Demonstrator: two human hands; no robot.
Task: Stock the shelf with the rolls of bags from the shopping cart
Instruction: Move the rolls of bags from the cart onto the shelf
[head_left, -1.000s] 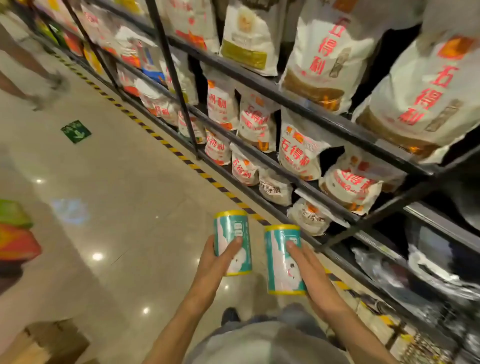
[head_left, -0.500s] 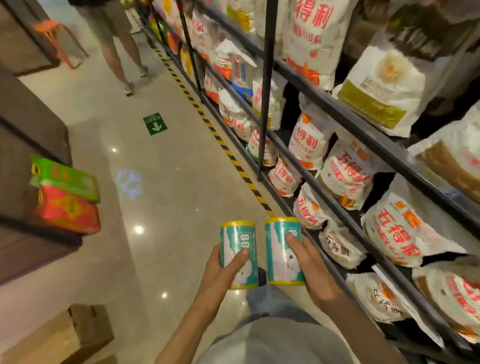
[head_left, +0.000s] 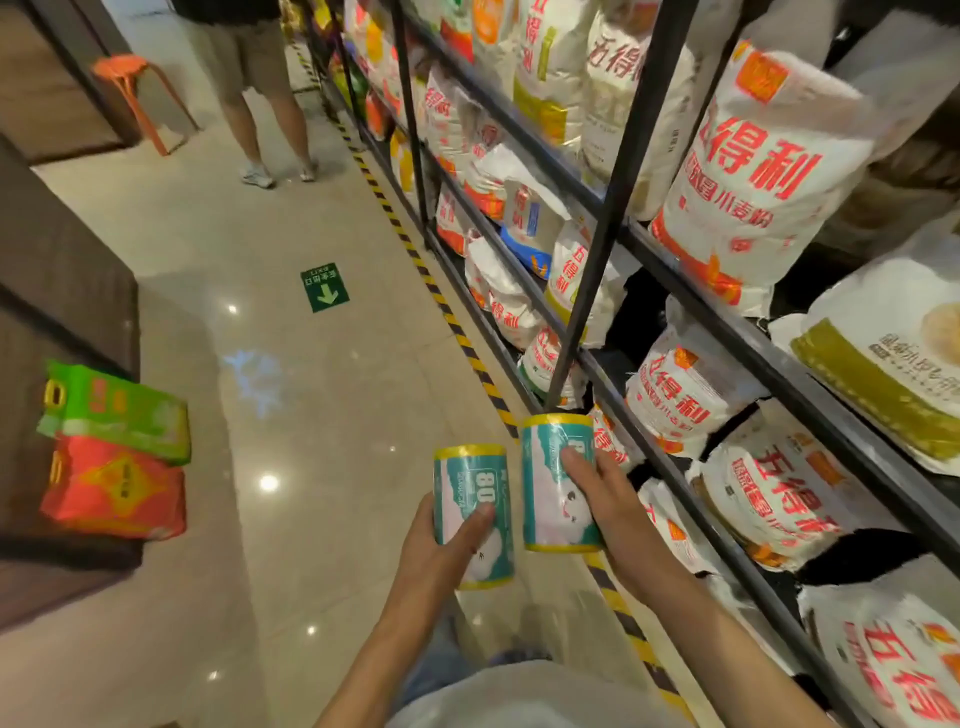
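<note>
Carrying on down the aisle past more flour sacks (head_left: 753, 171) than a second ago, left hand (head_left: 441, 551) gripping one teal bag roll (head_left: 472, 514), right hand (head_left: 608, 499) another (head_left: 553, 478), neither shelved yet.

"80" on left roll (head_left: 474, 512); "五得利" on flour bags (head_left: 748, 176).

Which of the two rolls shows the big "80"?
The roll in the left hand, the left roll. The right roll, in the right hand, shows a white cartoon figure.
</note>
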